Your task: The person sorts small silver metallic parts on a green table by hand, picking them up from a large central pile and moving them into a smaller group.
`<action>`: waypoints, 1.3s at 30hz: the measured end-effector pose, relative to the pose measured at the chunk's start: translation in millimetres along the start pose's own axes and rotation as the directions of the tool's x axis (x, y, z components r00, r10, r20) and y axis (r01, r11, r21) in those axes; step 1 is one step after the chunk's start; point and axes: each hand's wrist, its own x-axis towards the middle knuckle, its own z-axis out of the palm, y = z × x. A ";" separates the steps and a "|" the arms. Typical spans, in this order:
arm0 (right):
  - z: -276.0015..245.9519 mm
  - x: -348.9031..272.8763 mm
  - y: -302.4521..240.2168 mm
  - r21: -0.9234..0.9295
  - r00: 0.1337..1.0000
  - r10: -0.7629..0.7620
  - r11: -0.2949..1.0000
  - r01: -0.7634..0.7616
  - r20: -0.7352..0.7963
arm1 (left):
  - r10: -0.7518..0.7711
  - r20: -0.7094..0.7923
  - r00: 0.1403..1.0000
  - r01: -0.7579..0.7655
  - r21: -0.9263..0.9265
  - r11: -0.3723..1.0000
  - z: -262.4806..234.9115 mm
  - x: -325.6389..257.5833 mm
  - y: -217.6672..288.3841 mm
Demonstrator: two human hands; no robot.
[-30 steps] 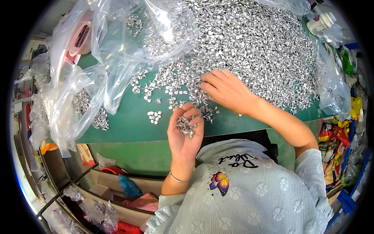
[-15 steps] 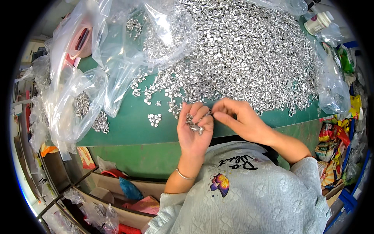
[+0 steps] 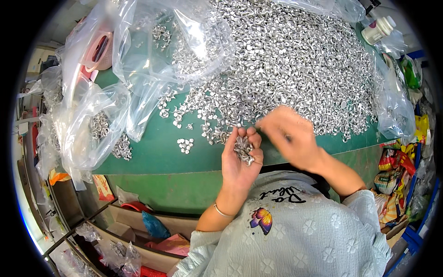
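Palm up and fingers curled, my left hand [image 3: 241, 159] cups a small heap of silvery metal pieces [image 3: 244, 150] at the table's front edge. My right hand [image 3: 290, 134] is just to its right, over the near edge of the large pile; motion smears its fingers, so I cannot tell whether anything is in them. The pile of small curved metal pieces [image 3: 295, 69] spreads over most of the green table [image 3: 157, 154]. Left of my left hand lies a little cluster of flower-shaped metal pieces [image 3: 185, 146].
Clear plastic bags [image 3: 143, 83] with metal pieces in and around them cover the table's left side. A pink basket [image 3: 102, 53] stands behind them. At the far right is a white bottle [image 3: 378, 30]. An open drawer [image 3: 134, 226] sits below the table.
My left hand has shifted right and turned, showing more of the pieces in its palm. My right hand has lifted from the left fingertips and is blurred by motion.
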 end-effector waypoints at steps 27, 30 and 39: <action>-2.1 32.4 27.0 -0.268 0.952 -0.038 0.955 0.124 0.302 | 0.207 0.030 0.978 -0.191 0.527 0.828 10.8 -13.3 20.5; 18.4 44.6 33.3 -0.353 0.924 -0.072 0.910 0.215 0.376 | 0.222 0.080 0.972 -0.233 0.481 0.845 7.5 -15.5 23.0; -5.8 27.3 30.4 -0.339 0.840 -0.101 0.884 0.322 0.534 | 0.296 0.148 0.944 -0.330 0.474 0.817 1.1 -21.7 37.1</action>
